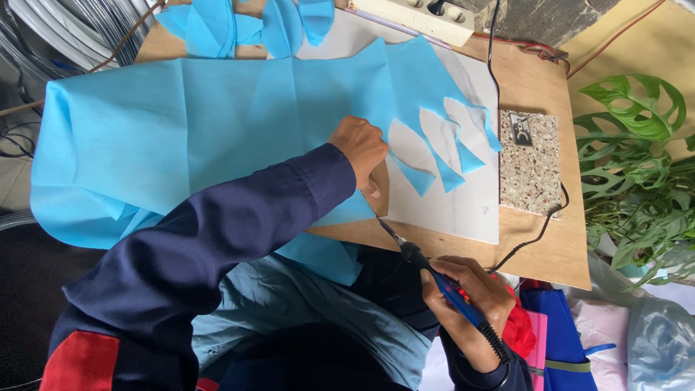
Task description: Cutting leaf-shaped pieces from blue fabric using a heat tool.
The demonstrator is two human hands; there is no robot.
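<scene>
A large sheet of light blue fabric [181, 137] is spread over a wooden table [536, 239] and a white board [463, 210]. Leaf-shaped pieces are cut out of its right part. My left hand [362, 148] is closed and presses down on a brown template lying on the fabric. My right hand [470, 304] grips a blue and black corded cutting tool [441, 282] like a pen. Its thin metal tip touches the fabric edge just below my left hand.
A speckled stone tile [532, 170] lies right of the white board. A white power strip [423, 16] sits at the table's far edge, with black cables running down. Blue fabric scraps [232, 25] lie at the back. Green plant leaves [637, 159] stand to the right.
</scene>
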